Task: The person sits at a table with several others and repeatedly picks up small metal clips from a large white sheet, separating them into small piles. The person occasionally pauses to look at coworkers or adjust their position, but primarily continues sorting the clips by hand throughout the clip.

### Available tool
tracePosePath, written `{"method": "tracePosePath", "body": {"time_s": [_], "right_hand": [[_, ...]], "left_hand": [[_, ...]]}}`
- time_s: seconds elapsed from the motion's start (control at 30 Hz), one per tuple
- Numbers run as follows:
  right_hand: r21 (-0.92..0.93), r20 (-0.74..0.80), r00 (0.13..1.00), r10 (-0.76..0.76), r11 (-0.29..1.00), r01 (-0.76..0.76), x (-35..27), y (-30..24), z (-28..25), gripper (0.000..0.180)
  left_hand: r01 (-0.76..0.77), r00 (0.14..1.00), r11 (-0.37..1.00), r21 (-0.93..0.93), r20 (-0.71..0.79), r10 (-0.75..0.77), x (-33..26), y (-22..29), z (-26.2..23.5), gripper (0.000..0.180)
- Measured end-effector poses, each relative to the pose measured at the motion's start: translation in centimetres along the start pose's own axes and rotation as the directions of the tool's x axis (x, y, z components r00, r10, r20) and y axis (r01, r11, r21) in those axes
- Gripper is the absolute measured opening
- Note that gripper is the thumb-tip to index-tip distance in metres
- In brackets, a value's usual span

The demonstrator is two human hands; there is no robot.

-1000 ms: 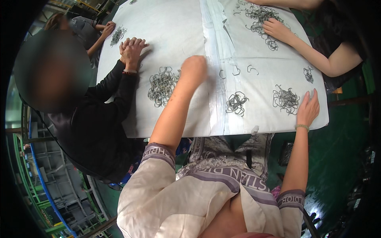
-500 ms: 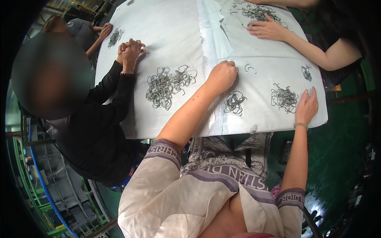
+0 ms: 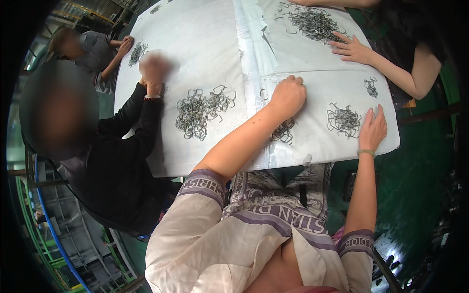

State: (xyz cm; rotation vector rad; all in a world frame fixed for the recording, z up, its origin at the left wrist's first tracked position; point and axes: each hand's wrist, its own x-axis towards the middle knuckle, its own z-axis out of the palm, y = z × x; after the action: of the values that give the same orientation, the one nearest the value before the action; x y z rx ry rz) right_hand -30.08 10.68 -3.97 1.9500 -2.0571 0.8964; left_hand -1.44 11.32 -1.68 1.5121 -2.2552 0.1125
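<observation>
My left hand (image 3: 289,96) is closed above the middle of the white-covered table (image 3: 229,151), its fingers curled under and whatever they hold hidden. Just left of it lies a single small bent metal hook (image 3: 263,94). A pile of grey metal hooks (image 3: 283,133) is partly covered by my left wrist. My right hand (image 3: 373,129) rests at the right edge, palm down with fingers stretched. Beside its fingers sits another pile of metal hooks (image 3: 343,120). A smaller clump of hooks (image 3: 371,88) lies beyond the right hand.
A larger hook pile (image 3: 198,113) lies left of my left forearm. A dark-sleeved person (image 3: 122,161) sits at the left, hands together and blurred. Across the right side, a co-worker's hand (image 3: 352,50) touches a wide hook pile (image 3: 315,24). Another person (image 3: 90,53) works at the far left.
My left hand has moved right, covering the spot where loose hooks lay and part of the near pile. A single hook now shows to its left. My right hand stays almost in place.
</observation>
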Motion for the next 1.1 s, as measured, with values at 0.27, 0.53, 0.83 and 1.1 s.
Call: {"method": "tracePosePath", "body": {"time_s": [0.27,0.53,0.83,1.1], "right_hand": [[-0.005,0.018,1.0,0.014,1.0,-0.014,0.1,-0.3,-0.3,0.044],[-0.035,0.078,0.996,0.044,0.999,-0.042,0.0,-0.7,-0.6,0.044],[-0.068,0.124,0.989,0.077,0.995,-0.069,0.2,-0.8,-0.8,0.044],[0.006,0.027,0.999,0.027,1.0,-0.028,0.0,0.0,0.1,0.045]], "left_hand": [[0.185,0.981,0.964,-0.189,-0.025,-0.193,-0.2,-1.9,-1.1,0.008],[0.171,0.934,0.971,-0.166,0.34,-0.107,-2.7,-0.2,-4.5,0.008],[0.145,0.982,0.978,0.149,0.103,-0.161,-0.9,-1.4,-1.8,0.008],[0.352,0.911,0.934,0.064,0.205,-0.358,0.3,-4.7,-3.0,0.012]]}}
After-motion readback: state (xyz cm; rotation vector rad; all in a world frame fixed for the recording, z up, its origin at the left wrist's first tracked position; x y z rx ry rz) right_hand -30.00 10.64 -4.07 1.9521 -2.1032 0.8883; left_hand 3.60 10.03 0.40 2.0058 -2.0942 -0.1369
